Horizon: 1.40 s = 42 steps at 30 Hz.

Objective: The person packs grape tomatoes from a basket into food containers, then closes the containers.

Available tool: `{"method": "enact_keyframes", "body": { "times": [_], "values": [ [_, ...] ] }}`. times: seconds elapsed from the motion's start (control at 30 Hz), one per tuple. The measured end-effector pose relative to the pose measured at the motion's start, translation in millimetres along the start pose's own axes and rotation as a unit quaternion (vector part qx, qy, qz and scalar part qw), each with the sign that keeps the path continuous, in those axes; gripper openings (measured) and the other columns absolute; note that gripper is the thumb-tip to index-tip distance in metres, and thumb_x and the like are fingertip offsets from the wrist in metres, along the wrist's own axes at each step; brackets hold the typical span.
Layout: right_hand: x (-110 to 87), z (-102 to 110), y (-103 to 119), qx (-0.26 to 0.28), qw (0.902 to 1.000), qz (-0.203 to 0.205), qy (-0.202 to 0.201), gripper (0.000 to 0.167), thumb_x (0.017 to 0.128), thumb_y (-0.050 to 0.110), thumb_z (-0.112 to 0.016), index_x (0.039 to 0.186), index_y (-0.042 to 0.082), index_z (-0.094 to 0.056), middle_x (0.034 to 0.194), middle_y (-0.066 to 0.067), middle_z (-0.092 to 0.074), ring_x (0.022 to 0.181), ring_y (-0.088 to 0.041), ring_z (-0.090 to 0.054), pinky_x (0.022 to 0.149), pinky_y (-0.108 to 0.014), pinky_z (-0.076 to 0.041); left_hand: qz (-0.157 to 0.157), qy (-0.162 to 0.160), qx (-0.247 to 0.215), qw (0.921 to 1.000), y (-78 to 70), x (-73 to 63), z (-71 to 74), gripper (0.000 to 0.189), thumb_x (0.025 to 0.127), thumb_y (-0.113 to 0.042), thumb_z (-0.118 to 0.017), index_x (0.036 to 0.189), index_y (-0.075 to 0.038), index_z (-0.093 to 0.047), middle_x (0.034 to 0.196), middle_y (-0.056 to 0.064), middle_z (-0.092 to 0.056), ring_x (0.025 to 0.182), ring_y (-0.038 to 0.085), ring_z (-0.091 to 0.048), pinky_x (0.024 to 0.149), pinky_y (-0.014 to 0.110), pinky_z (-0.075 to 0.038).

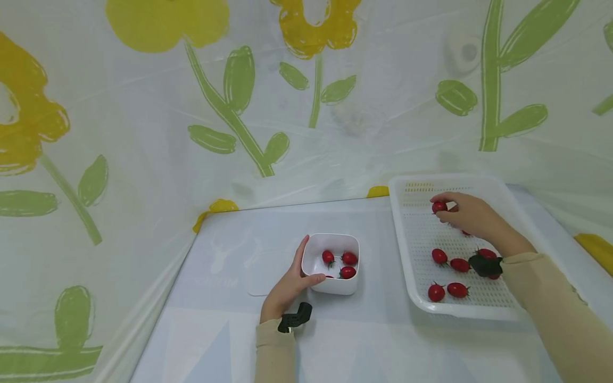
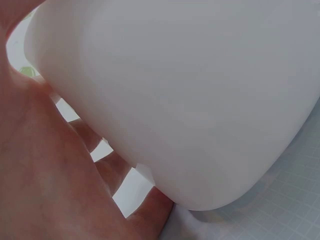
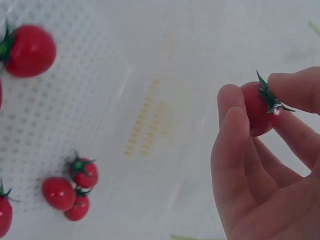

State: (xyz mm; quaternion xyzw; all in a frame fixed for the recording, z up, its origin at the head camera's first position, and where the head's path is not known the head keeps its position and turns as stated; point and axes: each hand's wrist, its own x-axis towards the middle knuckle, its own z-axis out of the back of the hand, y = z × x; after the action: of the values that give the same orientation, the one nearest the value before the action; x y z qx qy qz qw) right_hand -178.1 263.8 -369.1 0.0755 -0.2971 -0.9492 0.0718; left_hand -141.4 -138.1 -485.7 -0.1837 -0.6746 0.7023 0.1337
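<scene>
My left hand (image 1: 287, 287) holds a small white square container (image 1: 334, 287) at its left side, with the thumb over the front rim. Several cherry tomatoes (image 1: 349, 258) lie inside it. Up close in the left wrist view, the container's smooth wall (image 2: 175, 100) fills most of the picture, with fingers (image 2: 152, 212) along its edge. Over the far part of a white perforated basket (image 1: 407, 266), my right hand (image 1: 471, 215) pinches one cherry tomato (image 3: 256, 112) between thumb and fingertips, its green calyx beside the thumb.
Several more cherry tomatoes (image 1: 460, 265) are scattered on the basket's floor, some partly hidden by the right wrist. The basket stands right of the container on a pale patterned tabletop (image 1: 373, 330). Behind hangs a flower-printed curtain (image 1: 383, 133), which also covers the left side.
</scene>
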Motion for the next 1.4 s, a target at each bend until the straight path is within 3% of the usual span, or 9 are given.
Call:
{"method": "enact_keyframes", "body": {
  "times": [0.23,0.33,0.57,0.73,0.9,1.07,1.4],
  "values": [
    [-16.5,-3.5,30.0,0.006,0.9986,0.040,-0.036,0.046,0.087,0.032,-0.056,0.128,0.012,-0.045,0.123,-0.016,-0.046,0.098,-0.032,-0.052,0.074,-0.049,-0.045,-0.001,-0.003,0.002,1.0000,-1.6,-0.8,-0.1,0.089,0.079,-0.019,-0.068,0.137,-0.048,-0.007,0.144,-0.001,-0.014,0.126,0.025,-0.027,0.101,0.044,-0.023],
    [-23.9,-6.6,41.5,0.021,0.9962,0.054,-0.066,0.045,0.087,0.033,-0.055,0.128,0.016,-0.045,0.125,-0.013,-0.045,0.102,-0.032,-0.050,0.076,-0.050,-0.045,0.004,-0.005,0.003,1.0000,-2.3,-0.8,-0.8,0.090,0.079,-0.018,-0.068,0.137,-0.049,-0.007,0.144,0.000,-0.014,0.125,0.025,-0.028,0.101,0.043,-0.024],
    [-36.0,-22.7,67.1,0.078,0.9882,0.069,-0.112,0.049,0.085,0.035,-0.058,0.130,0.022,-0.044,0.121,-0.006,-0.049,0.096,-0.026,-0.054,0.072,-0.042,-0.048,0.013,-0.014,0.020,0.9996,-1.7,-0.3,1.6,0.090,0.079,-0.017,-0.067,0.136,-0.051,-0.007,0.143,-0.007,-0.015,0.125,0.022,-0.028,0.101,0.042,-0.024],
    [-41.9,-37.6,81.9,0.103,0.9779,0.113,-0.143,0.041,0.085,0.027,-0.060,0.125,0.024,-0.050,0.118,0.004,-0.051,0.090,-0.015,-0.056,0.069,-0.028,-0.048,0.013,-0.014,0.023,0.9996,0.2,-0.1,2.7,0.090,0.078,-0.020,-0.069,0.136,-0.051,-0.008,0.143,-0.007,-0.015,0.125,0.021,-0.027,0.101,0.043,-0.024],
    [-44.4,-57.3,94.7,0.110,0.9607,0.171,-0.189,0.039,0.084,0.020,-0.063,0.121,0.024,-0.053,0.115,0.009,-0.052,0.084,-0.005,-0.055,0.067,-0.017,-0.046,0.011,-0.012,0.023,0.9996,0.8,0.6,2.4,0.089,0.079,-0.017,-0.067,0.135,-0.052,-0.008,0.144,-0.007,-0.014,0.127,0.021,-0.024,0.101,0.045,-0.022],
    [-47.2,-75.1,107.5,0.134,0.9495,0.197,-0.204,0.042,0.082,0.015,-0.065,0.122,0.020,-0.053,0.115,0.008,-0.053,0.082,-0.005,-0.056,0.068,-0.017,-0.046,0.014,-0.013,0.025,0.9995,0.8,2.3,1.7,0.088,0.080,-0.016,-0.066,0.135,-0.054,-0.009,0.143,-0.009,-0.015,0.127,0.021,-0.024,0.101,0.046,-0.023],
    [-49.0,-110.3,124.7,0.169,0.9417,0.192,-0.218,0.046,0.080,0.020,-0.068,0.123,0.022,-0.053,0.115,0.009,-0.053,0.082,-0.003,-0.055,0.067,-0.022,-0.049,0.028,-0.012,0.016,0.9994,-3.3,-0.8,0.5,0.087,0.079,-0.019,-0.067,0.134,-0.054,-0.009,0.144,-0.004,-0.014,0.127,0.024,-0.023,0.100,0.047,-0.025]
  ]
}}
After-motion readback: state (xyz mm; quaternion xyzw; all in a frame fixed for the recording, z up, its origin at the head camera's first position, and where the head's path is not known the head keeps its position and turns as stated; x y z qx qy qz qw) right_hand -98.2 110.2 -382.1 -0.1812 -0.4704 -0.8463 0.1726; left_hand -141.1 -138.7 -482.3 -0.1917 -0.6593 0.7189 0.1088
